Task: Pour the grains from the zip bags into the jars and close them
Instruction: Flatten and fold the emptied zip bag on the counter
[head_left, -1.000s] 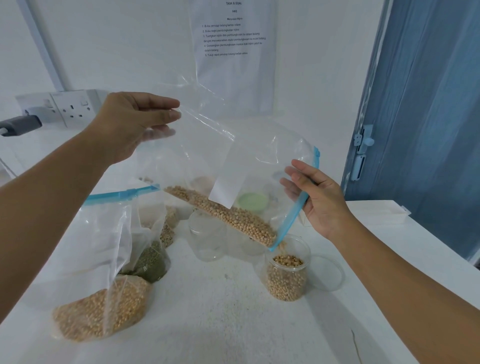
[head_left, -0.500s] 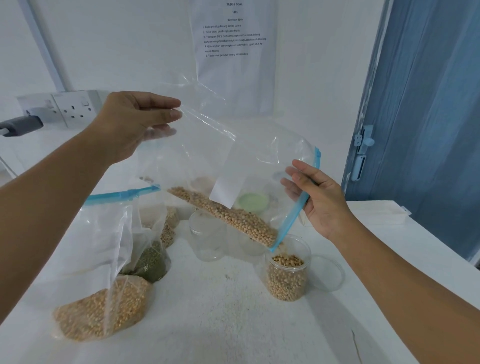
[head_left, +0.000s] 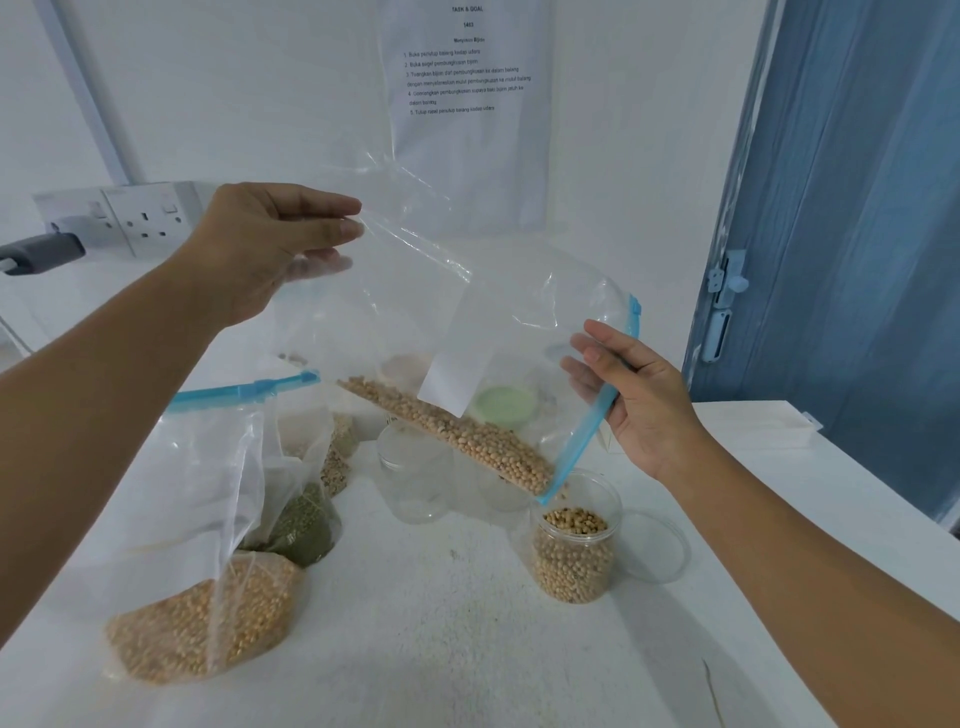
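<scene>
While hands pinch the zip bag (head_left: 415, 312), plastic blurs jars behind.

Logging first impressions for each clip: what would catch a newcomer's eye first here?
The clear zip bag held tilted in mid-air at centre, the left hand pinching its raised corner and the right hand gripping its blue zip edge, with pale beans sliding toward its low corner. Just beneath stands the open jar, already mostly full of beans. At lower left sits a second bag of yellow grain.
</scene>
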